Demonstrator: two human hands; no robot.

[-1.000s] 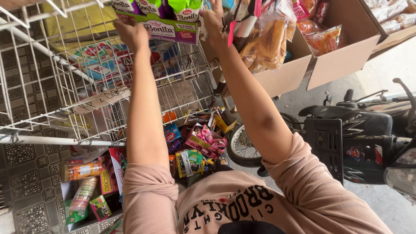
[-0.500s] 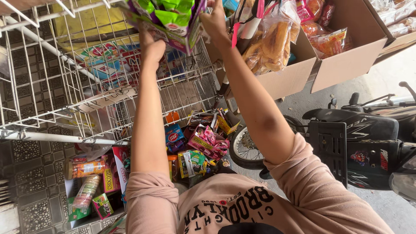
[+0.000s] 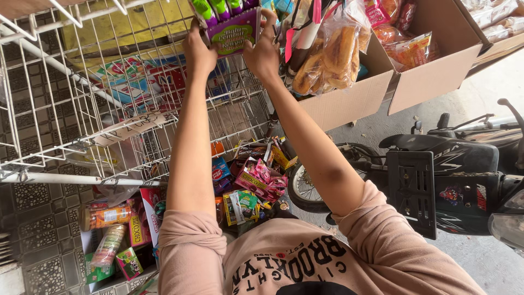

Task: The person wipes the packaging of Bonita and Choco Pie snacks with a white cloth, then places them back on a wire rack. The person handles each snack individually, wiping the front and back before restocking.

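Fingers of both hands clamped on a purple display box (image 3: pixel 232 33) of green-capped candy tubes, held up high at arm's length, top of the head view. Left hand (image 3: pixel 199 52) grips the box's left edge, fingers curled over the side, thumb underneath. Right hand (image 3: pixel 263 52) grips the right edge, fingers wrapped up along the side. Box tilted, printed face toward the camera, tubes (image 3: pixel 215 8) sticking out of the top and partly cut off by the frame edge. Box sits just above the top rim of a white wire rack (image 3: pixel 65 109), near its right corner; cannot tell if it touches the wire.

Both arms stretched up, pink sleeves (image 3: pixel 191 240) pushed to the elbows. Behind the rack's mesh: a yellow bag and a red-and-blue printed package. Paper strip tied along the rack's lower wire. Right of the hands, clear bags of brown bread rolls (image 3: pixel 333 54) hang just beside the right hand, in front of open cardboard boxes (image 3: pixel 431 71) holding more snack packets.

Below, between the arms: heap of mixed snack packets (image 3: pixel 254 175) on the ground, pink, blue and green wrappers. Lower left: a carton with a biscuit roll, small boxes and a jar (image 3: pixel 103 216). Right side: black motorbike (image 3: pixel 453 169) parked near, front wheel just behind the right forearm. Patterned grey tiled floor at left.
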